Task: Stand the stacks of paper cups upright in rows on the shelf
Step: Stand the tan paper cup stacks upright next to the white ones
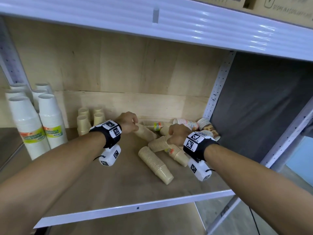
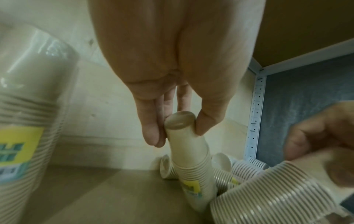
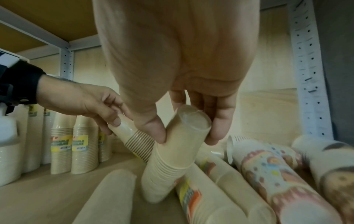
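Several wrapped stacks of beige paper cups lie in a jumble on the wooden shelf (image 1: 94, 187). My left hand (image 1: 131, 123) pinches the closed end of one tilted beige stack (image 1: 146, 133); the left wrist view shows the left hand (image 2: 178, 131) with thumb and fingers around that stack (image 2: 191, 166). Just to the right, my right hand (image 1: 177, 135) grips another beige stack (image 1: 158, 144). In the right wrist view the right hand (image 3: 186, 134) holds this stack (image 3: 170, 156) by its base end, tilted up off the pile.
Small beige stacks (image 1: 89, 122) stand upright at the back left, with tall white stacks (image 1: 33, 119) further left. Patterned stacks (image 1: 188, 123) lie against the right post (image 1: 218, 85). More beige stacks (image 1: 155, 164) lie in front. An upper shelf (image 1: 169, 26) hangs overhead.
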Demonstrator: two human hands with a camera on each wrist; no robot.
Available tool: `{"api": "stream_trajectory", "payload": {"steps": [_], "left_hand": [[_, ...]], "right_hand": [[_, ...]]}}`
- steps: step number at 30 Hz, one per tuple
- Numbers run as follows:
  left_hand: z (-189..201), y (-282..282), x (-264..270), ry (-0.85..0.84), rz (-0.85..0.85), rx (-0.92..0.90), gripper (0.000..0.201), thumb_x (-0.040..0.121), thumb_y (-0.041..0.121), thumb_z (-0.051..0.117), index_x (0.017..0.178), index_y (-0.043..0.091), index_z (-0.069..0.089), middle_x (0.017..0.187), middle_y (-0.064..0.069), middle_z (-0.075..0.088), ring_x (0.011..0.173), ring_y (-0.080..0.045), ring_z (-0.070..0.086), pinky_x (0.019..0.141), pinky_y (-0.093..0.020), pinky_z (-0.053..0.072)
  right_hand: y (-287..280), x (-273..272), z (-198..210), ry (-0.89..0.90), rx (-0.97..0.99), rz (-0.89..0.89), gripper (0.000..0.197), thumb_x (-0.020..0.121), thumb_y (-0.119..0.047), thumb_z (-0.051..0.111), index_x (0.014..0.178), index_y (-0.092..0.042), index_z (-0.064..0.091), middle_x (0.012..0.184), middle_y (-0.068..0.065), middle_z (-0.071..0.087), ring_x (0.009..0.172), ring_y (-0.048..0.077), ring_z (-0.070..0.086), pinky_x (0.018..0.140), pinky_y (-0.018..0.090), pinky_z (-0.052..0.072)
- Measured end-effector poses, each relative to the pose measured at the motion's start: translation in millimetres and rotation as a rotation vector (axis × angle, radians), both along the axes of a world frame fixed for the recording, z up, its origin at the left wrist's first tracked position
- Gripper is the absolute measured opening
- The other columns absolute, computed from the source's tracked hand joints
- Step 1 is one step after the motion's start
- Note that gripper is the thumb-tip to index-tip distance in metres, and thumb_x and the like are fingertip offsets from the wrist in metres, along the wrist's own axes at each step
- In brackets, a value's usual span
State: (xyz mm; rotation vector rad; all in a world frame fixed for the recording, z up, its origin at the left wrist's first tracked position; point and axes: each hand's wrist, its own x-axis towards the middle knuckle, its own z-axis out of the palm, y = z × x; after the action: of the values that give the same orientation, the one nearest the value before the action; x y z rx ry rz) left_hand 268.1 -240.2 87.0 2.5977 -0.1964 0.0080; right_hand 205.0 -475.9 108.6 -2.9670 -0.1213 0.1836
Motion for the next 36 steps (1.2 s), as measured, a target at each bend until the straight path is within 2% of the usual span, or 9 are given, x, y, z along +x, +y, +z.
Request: {"api": "stream_trajectory", "payload": {"steps": [5,8,11,15,19,24,27,32,36], "left_hand": [[24,1,2,-0.059,0.006,-0.078,0.021,0.078,0.016,0.073,0.098,0.019,0.067,0.094,-0.001,0.068,0.086,-0.019,0.067,0.073,-0.027,0.054],[32,4,3,-0.079,0.003,-0.072,0.021,0.08,0.017,0.072,0.1,0.019,0.067,0.098,0.002,0.064,0.084,-0.02,0.067,0.068,-0.027,0.055],[37,4,2,-0.097,-0.011,-0.01,0.023,0.081,0.019,0.071,0.104,0.019,0.068,0.104,0.003,0.061,0.09,-0.018,0.063,0.069,-0.026,0.052],[41,3,0,-0.101,-0.005,0.05,0.025,0.082,0.021,0.071,0.108,0.021,0.068,0.107,0.003,0.06,0.095,-0.018,0.061,0.077,-0.028,0.051],[37,5,3,-0.079,-0.005,0.076,0.028,0.081,0.022,0.071,0.109,0.022,0.068,0.111,0.002,0.061,0.099,-0.018,0.059,0.083,-0.03,0.051],[37,1,5,-0.076,-0.006,0.101,0.03,0.083,0.023,0.071,0.112,0.021,0.068,0.112,-0.001,0.062,0.096,-0.018,0.058,0.078,-0.028,0.047],[38,-1,7,-0.074,-0.01,0.105,0.031,0.085,0.025,0.068,0.115,0.023,0.066,0.116,-0.002,0.062,0.094,-0.018,0.056,0.078,-0.027,0.046],[42,-2,9,0.008,-0.08,0.09,0.04,0.085,0.017,0.067,0.125,0.02,0.063,0.114,-0.001,0.065,0.106,-0.016,0.061,0.081,-0.025,0.047],[40,-3,12,-0.02,-0.082,0.123,0.036,0.085,0.016,0.066,0.122,0.018,0.066,0.117,-0.002,0.066,0.104,-0.018,0.061,0.085,-0.027,0.049]], "right_hand": [[22,24,14,-0.039,0.055,0.031,0.037,0.082,-0.021,0.068,0.116,-0.008,0.064,0.113,0.012,0.066,0.103,0.03,0.065,0.087,0.035,0.055],[39,36,19,-0.062,0.031,0.079,0.036,0.083,-0.02,0.067,0.116,-0.008,0.064,0.114,0.013,0.066,0.104,0.031,0.064,0.086,0.036,0.054],[58,49,20,-0.107,0.026,0.084,0.029,0.088,-0.01,0.062,0.116,-0.006,0.066,0.117,0.013,0.065,0.105,0.029,0.065,0.074,0.028,0.048],[79,63,19,-0.107,0.072,0.105,0.029,0.089,-0.004,0.057,0.116,-0.006,0.066,0.12,0.013,0.064,0.106,0.029,0.064,0.071,0.026,0.042],[89,76,21,-0.056,0.118,0.138,0.032,0.089,-0.007,0.056,0.12,-0.008,0.065,0.124,0.011,0.062,0.11,0.027,0.062,0.072,0.026,0.041],[89,84,21,-0.048,0.099,0.2,0.037,0.09,-0.009,0.058,0.127,-0.012,0.061,0.129,0.011,0.059,0.115,0.026,0.06,0.082,0.028,0.046],[85,87,24,-0.107,0.124,0.197,0.034,0.09,-0.008,0.056,0.123,-0.01,0.064,0.126,0.01,0.062,0.112,0.024,0.061,0.087,0.028,0.048],[76,87,28,-0.128,0.128,0.295,0.039,0.09,-0.012,0.059,0.128,-0.013,0.061,0.128,0.007,0.06,0.116,0.024,0.058,0.081,0.024,0.044],[76,88,24,-0.134,0.149,0.298,0.038,0.086,-0.013,0.061,0.124,-0.013,0.064,0.122,0.006,0.063,0.11,0.023,0.061,0.076,0.023,0.042]]}}
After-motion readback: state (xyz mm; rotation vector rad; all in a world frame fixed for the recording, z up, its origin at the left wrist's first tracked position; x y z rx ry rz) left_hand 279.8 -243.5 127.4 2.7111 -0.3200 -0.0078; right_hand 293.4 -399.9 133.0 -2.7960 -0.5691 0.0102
